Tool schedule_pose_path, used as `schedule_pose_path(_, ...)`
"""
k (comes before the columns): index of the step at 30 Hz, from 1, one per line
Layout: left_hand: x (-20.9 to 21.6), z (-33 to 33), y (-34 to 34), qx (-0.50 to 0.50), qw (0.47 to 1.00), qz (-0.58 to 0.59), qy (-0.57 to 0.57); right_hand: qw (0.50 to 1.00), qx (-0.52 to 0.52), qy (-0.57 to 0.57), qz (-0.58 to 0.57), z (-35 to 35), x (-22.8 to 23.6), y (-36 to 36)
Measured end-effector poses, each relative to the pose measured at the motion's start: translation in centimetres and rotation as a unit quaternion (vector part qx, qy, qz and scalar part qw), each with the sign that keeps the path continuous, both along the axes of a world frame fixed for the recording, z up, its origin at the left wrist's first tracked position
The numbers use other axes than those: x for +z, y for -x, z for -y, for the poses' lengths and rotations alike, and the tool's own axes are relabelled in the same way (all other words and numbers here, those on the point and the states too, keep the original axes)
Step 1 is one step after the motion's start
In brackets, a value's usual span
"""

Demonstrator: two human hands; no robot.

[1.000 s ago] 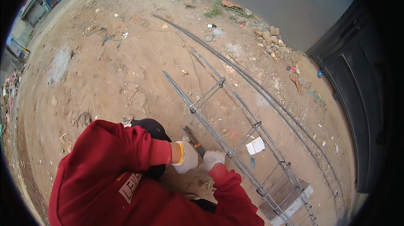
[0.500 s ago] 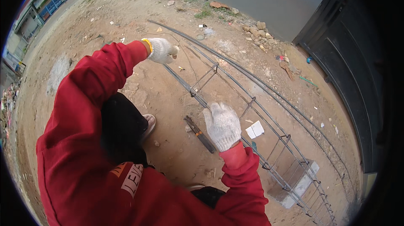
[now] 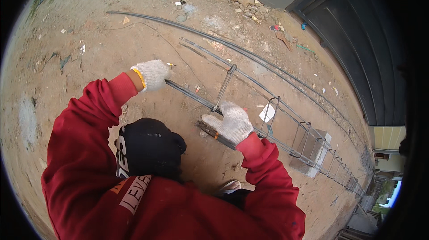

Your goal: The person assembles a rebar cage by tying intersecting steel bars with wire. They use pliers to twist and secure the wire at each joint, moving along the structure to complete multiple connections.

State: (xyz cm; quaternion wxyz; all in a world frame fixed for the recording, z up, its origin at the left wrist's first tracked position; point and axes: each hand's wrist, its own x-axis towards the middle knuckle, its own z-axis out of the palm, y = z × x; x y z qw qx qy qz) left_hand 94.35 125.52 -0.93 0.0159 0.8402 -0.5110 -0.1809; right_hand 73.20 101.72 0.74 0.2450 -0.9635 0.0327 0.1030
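Observation:
A long cage of steel reinforcing bars (image 3: 257, 86) with square stirrups (image 3: 225, 83) runs from the middle toward the lower right. My left hand (image 3: 152, 74), in a white knit glove, is closed at the free end of its near bar (image 3: 190, 92); the fingertips are hidden. Farther along that bar, my gloved right hand (image 3: 231, 123) wraps over it just beside a stirrup, with the thumb on the near side. Dark pincers (image 3: 220, 136) with an orange band lie on the dirt, partly covered by the right hand.
Loose long bars (image 3: 205, 33) lie beyond the cage. A pale block (image 3: 318, 155) sits beneath it. White paper (image 3: 267, 112) lies on the ground. Rubble (image 3: 247, 3) and a dark metal gate (image 3: 353, 43) stand farther off. My bent knee (image 3: 149, 148) is close by.
My left hand has come down to the near bar's end. The right hand's thumb has spread away from its fingers. The view has shifted, and my knee now shows.

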Motion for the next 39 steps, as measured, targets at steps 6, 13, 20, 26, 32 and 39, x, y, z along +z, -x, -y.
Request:
schedule_pose_path(6, -0.5, -1.2, -3.2, -0.038, 0.982, -0.139, 0.124, 0.994, -0.088, -0.019, -0.065, 0.2, 1.5, 0.1)
schedule_pose_path(13, -0.7, -3.9, -5.6, 0.272, 0.884, -0.353, 0.142, 0.992, -0.101, -0.061, -0.051, 0.3, 1.1, -0.2)
schedule_pose_path(20, -2.3, -4.2, -2.5, 0.3, 0.877, -0.35, 0.133, 0.998, -0.055, -0.039, 0.001, 1.1, 0.3, 0.8)
schedule_pose_path(26, -1.9, -3.2, -1.7, 0.384, 0.869, -0.289, 0.117, 0.995, -0.066, -0.059, -0.046, 1.2, 0.7, 1.0)
schedule_pose_path(32, 0.6, -3.1, 0.2, 0.423, 0.869, -0.231, 0.115, 0.993, -0.09, -0.029, 0.074, 1.0, 0.5, 1.7)
schedule_pose_path(39, 0.1, -3.9, 1.7, 0.44, 0.803, -0.31, 0.256, 0.991, -0.065, -0.048, 0.109, 1.1, 0.0, 2.3)
